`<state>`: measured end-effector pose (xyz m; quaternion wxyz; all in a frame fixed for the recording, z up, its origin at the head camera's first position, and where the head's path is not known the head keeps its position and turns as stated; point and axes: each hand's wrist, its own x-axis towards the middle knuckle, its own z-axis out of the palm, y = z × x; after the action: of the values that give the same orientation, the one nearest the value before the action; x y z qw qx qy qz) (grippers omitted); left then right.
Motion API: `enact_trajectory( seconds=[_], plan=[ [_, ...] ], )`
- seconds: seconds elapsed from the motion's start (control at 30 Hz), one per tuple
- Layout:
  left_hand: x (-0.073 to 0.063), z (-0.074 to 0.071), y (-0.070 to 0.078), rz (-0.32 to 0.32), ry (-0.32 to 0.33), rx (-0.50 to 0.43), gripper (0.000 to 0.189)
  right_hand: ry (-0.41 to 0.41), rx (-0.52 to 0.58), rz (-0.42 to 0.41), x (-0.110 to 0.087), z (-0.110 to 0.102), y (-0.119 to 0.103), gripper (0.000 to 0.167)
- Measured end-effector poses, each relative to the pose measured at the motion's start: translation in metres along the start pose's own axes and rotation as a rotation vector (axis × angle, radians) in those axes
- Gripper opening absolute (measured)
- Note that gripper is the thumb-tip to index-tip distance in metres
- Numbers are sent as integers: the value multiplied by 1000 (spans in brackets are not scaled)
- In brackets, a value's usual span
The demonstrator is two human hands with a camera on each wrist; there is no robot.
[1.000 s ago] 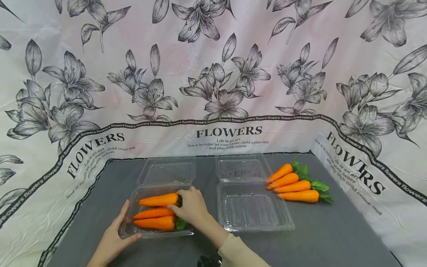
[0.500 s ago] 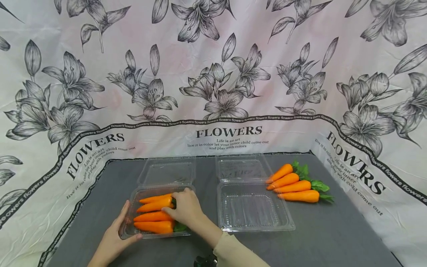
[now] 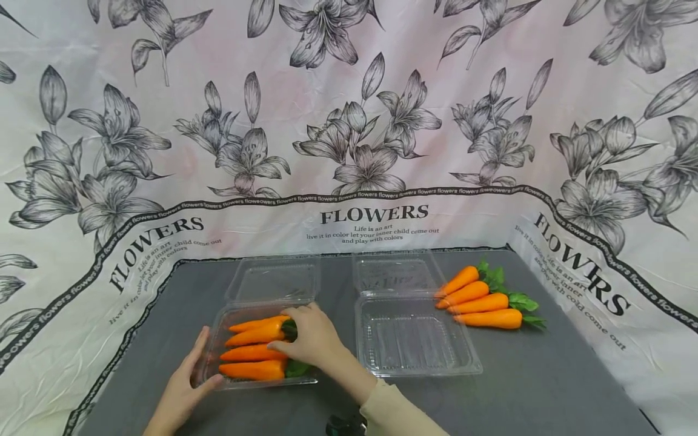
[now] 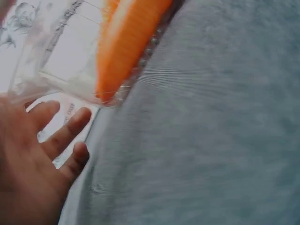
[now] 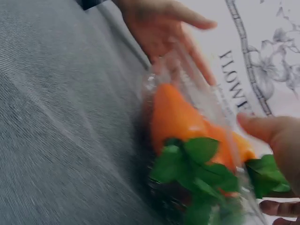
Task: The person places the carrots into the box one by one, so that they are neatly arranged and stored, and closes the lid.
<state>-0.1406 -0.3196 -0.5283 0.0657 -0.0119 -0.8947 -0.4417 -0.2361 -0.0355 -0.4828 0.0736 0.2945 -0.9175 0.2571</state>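
Several orange carrots (image 3: 253,370) with green leafy tops lie side by side in a clear plastic clamshell box (image 3: 302,381), tips to the left. My right hand (image 3: 316,339) is over the box's right side, at the leafy ends of the farther carrots. In the right wrist view, its thumb (image 5: 262,129) and fingers stand apart around a leaf (image 5: 267,176). Along the box's left side is my left hand (image 3: 182,387), fingers extended and thumb spread near the front corner. The left wrist view shows those fingers loosely spread; contact with the box cannot be told.
A second clear clamshell box (image 3: 414,339) stands to the right with its lid folded back and nothing inside. Several more carrots (image 3: 488,320) lie in a fanned row at its far right, their tips overlapping its edge. A flower-printed cloth (image 3: 376,151) hangs behind the grey table (image 3: 523,387).
My right hand first shifted left, setting a carrot down among the others, then moved slightly back right, exposing more of its green top. The left thumb has drawn slightly away from the box.
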Motion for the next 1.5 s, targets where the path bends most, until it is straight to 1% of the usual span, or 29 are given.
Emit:
enact_trajectory(
  seconds=[0.07,0.1,0.13,0.2,0.23,0.3,0.33,0.37,0.4,0.47,0.53,0.6,0.67,0.77,0.83,0.9,0.93,1.07,1.2,1.3,1.4,1.5],
  plan=[
    [-1,-4,0,66,63,-31,67,25,57,17,-4,-7,5,67],
    [-1,-6,0,94,96,-48,60,52,81,24,-6,-11,8,64],
    [-2,-9,0,122,126,-74,55,85,101,30,-7,-14,11,60],
    [1,-15,-1,182,196,-86,53,163,116,29,-7,-20,19,49],
    [3,-19,-1,187,217,-87,54,198,119,26,-6,-22,22,43],
    [11,-28,-1,183,243,-54,52,243,127,28,-2,-27,29,35],
    [17,-33,-1,180,246,-33,49,247,136,36,1,-28,33,35],
    [24,-37,-2,183,247,-12,46,233,160,53,4,-30,36,37],
    [32,-42,-2,180,234,0,43,213,196,71,7,-32,38,40],
    [50,-50,-3,157,163,-2,43,143,287,128,13,-35,43,48],
    [66,-55,-5,134,86,-11,44,69,370,179,18,-35,48,55],
    [80,-55,-5,66,-14,-14,48,3,433,229,22,-34,50,57],
    [91,-52,-5,3,-115,-13,52,-51,480,290,23,-33,52,55],
    [103,-42,-3,-60,-253,-44,56,-105,618,398,24,-31,52,48],
    [108,-35,-3,-62,-294,-88,57,-122,713,466,24,-30,51,47],
    [111,-31,-4,-57,-300,-143,58,-128,781,503,24,-30,51,49],
    [112,-29,-4,-60,-296,-167,59,-125,793,512,25,-30,51,51],
    [113,-25,-7,-99,-274,-267,61,-109,799,531,25,-27,51,56],
    [114,-24,-10,-132,-271,-364,61,-64,827,559,24,-26,51,60],
    [115,-23,-13,-166,-271,-436,55,-30,852,569,24,-26,50,58],
    [114,-22,-14,-187,-261,-491,41,-24,870,565,22,-26,50,49],
    [111,-21,-16,-166,-247,-544,29,-32,897,562,20,-26,51,41]
  ],
)
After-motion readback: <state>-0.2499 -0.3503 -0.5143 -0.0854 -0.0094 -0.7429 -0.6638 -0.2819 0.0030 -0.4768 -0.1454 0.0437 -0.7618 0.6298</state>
